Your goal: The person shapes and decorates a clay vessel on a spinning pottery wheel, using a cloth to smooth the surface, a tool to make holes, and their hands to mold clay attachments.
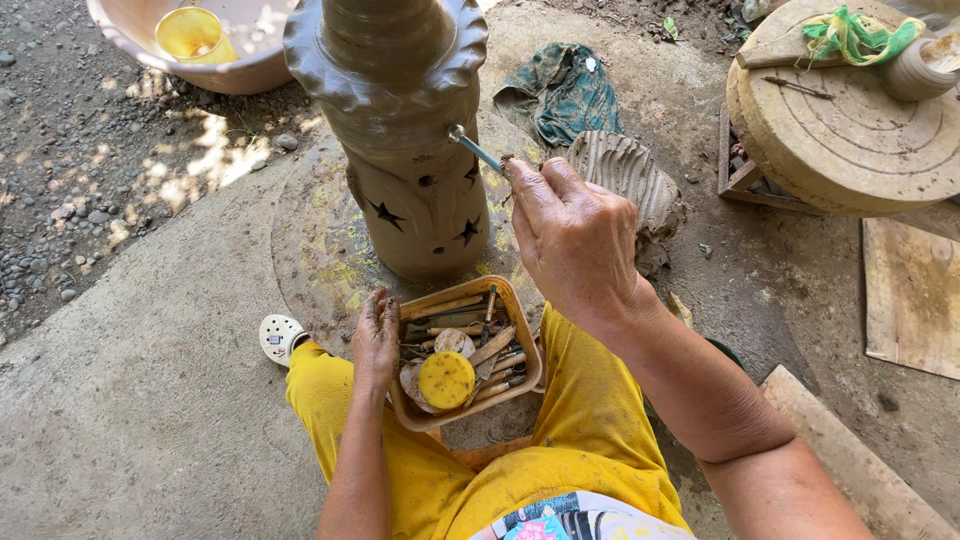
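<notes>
Hands: right (575,240) pinches metal tool (476,151) against clay pot (400,130) | left (376,340) loose at tool basket (520,330) edge

light: bright daylight | shadows: dappled on gravel (150,150) upper left | focus: sharp | edges: slight wide-angle stretch

Right hand (575,240) presses a metal tool (476,150) against the clay pot (410,150); left hand (376,335) touches the tool basket (520,310).

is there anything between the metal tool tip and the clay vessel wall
Nothing visible. The right hand holds the thin metal tool with its tip right at the wall of the tall clay vessel. The left hand rests at the tool tray, well below.
</notes>
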